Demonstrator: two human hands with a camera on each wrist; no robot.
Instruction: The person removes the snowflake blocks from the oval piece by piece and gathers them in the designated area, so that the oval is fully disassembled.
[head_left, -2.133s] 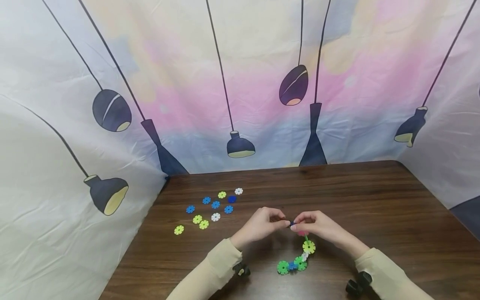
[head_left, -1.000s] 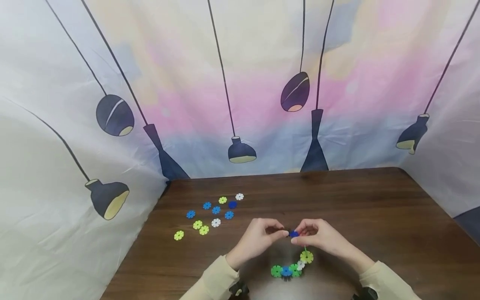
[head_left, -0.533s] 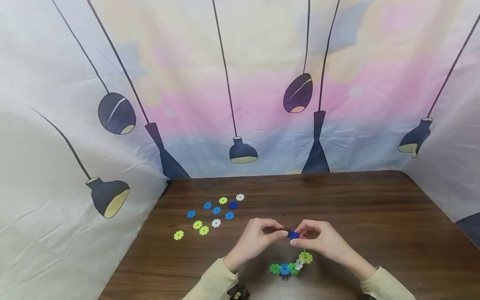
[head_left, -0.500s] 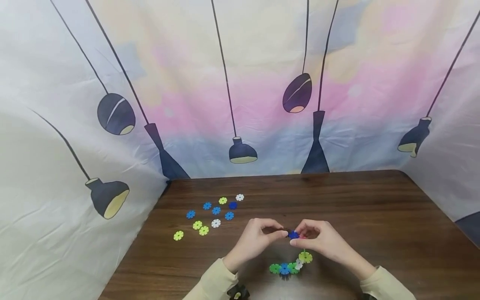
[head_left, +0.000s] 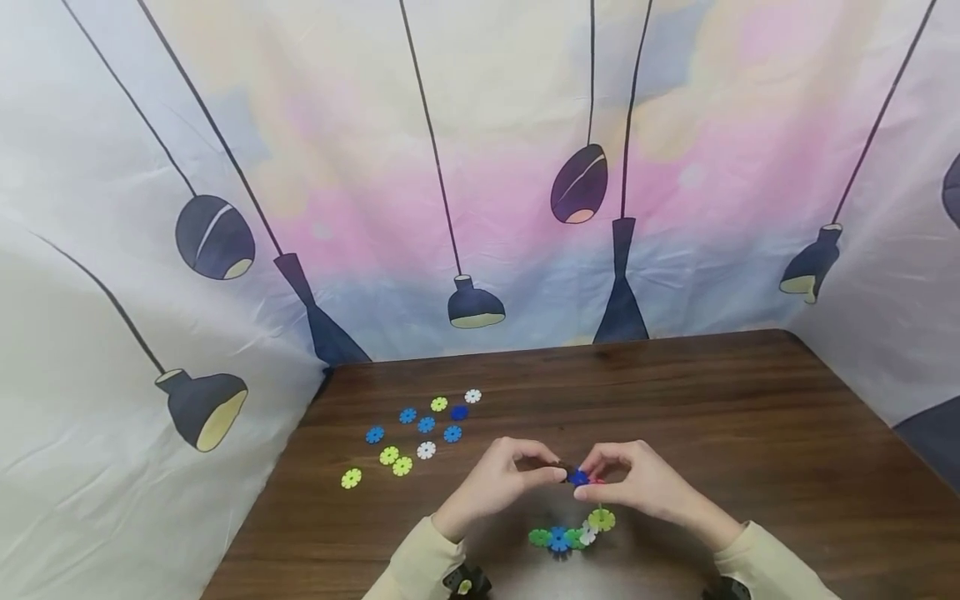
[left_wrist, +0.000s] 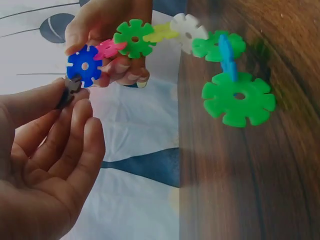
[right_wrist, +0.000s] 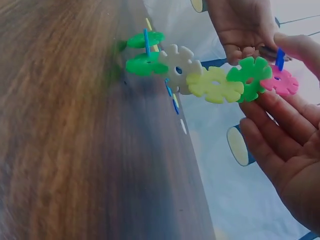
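My left hand [head_left: 487,479] pinches a dark, blackish notched disc [left_wrist: 73,85] between thumb and fingers. That disc meets the lower edge of a dark blue snowflake disc [left_wrist: 92,57], overlapping it in the left wrist view. My right hand [head_left: 647,482] pinches the blue disc, thumb on top. From it a chain runs on: a pink disc [left_wrist: 111,48], a green one [left_wrist: 144,46], a yellow one [right_wrist: 210,86], a white one [left_wrist: 185,26], another green [left_wrist: 206,50], a light blue [left_wrist: 227,59] and an end green disc [left_wrist: 222,102]. The chain's far end hangs low over the table.
Loose snowflake discs lie on the brown wooden table [head_left: 712,400] at the left: several light blue, several yellow like this yellow disc [head_left: 351,478], a dark blue disc [head_left: 459,412] and two white ones such as this white disc [head_left: 426,451]. A printed curtain [head_left: 360,133] stands behind.
Both hands keep their grips, while the dark blue disc shows more between them. The chain's lower end has swung left in the head view, which itself has shifted slightly.
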